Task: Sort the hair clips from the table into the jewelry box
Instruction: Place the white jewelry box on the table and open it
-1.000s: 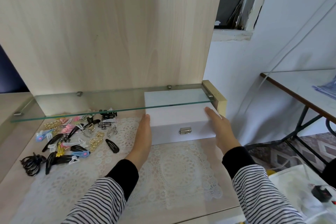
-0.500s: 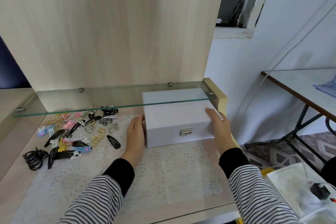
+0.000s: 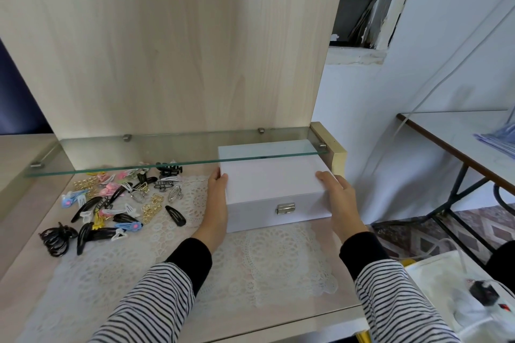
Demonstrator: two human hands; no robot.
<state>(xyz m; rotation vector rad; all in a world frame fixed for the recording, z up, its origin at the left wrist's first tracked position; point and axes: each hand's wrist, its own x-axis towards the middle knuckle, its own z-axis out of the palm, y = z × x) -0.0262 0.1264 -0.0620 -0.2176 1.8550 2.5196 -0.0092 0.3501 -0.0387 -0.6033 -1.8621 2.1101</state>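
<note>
jewelry box (image 3: 274,186), long axis left-right, clasp (image 3: 285,208) facing person

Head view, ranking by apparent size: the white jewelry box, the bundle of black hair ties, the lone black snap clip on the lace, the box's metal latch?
1. white jewelry box
2. bundle of black hair ties
3. black snap clip
4. metal latch, shorter than the clip, though it is a close call.
</note>
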